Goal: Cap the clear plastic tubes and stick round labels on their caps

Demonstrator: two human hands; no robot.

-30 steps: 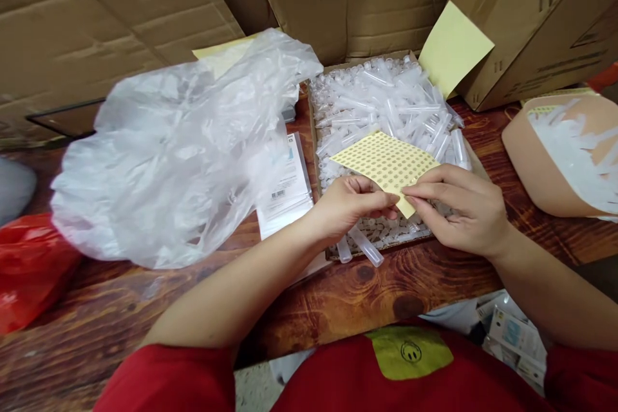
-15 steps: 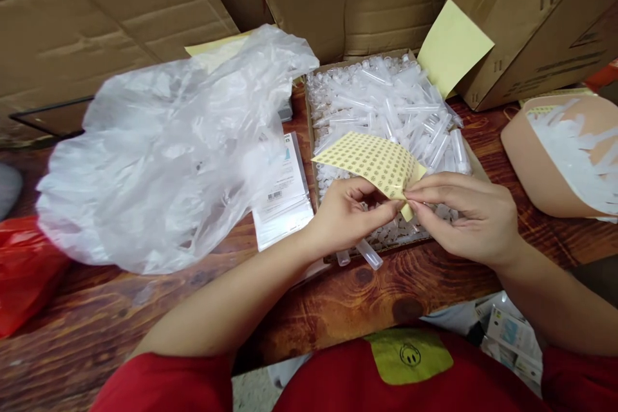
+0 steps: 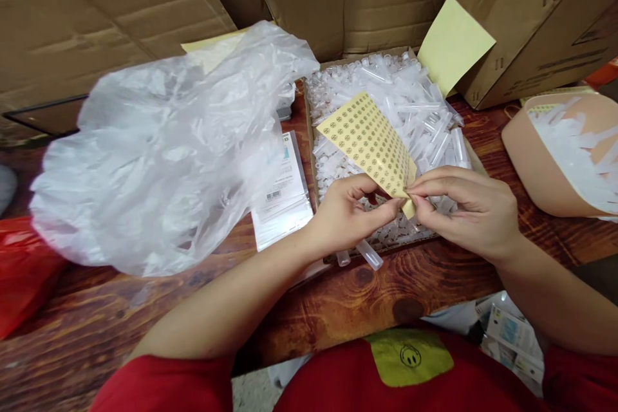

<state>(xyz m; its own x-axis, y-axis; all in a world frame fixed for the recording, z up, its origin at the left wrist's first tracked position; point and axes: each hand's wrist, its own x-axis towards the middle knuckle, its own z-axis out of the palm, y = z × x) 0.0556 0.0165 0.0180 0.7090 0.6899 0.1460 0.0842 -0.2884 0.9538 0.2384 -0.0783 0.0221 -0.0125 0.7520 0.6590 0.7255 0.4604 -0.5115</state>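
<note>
A yellow sticker sheet (image 3: pixel 369 141) printed with rows of small round dark marks tilts up above the tray of tubes. My left hand (image 3: pixel 355 212) pinches its lower corner between thumb and fingers. At the same corner, my right hand (image 3: pixel 468 212) has thumb and fingertips pressed together on the sheet's edge; whether a single sticker is between them is too small to tell. Beneath both hands is a shallow cardboard tray (image 3: pixel 310 103) heaped with clear plastic tubes (image 3: pixel 386 80). One loose tube (image 3: pixel 369 255) sticks out over the tray's front edge.
Left of the tray lie printed packets (image 3: pixel 282 206) and a large crumpled plastic bag (image 3: pixel 168 167), with a red bag (image 3: pixel 26 270) beyond. A beige bin (image 3: pixel 541 161) with white strips stands right. Cardboard boxes (image 3: pixel 396 0) line the back; a plain yellow sheet (image 3: pixel 456 45) leans there.
The sticker sheet has swung more upright, its far corner rising, and it bends near the pinched corner. Both hands have stayed almost in place, still pinching.
</note>
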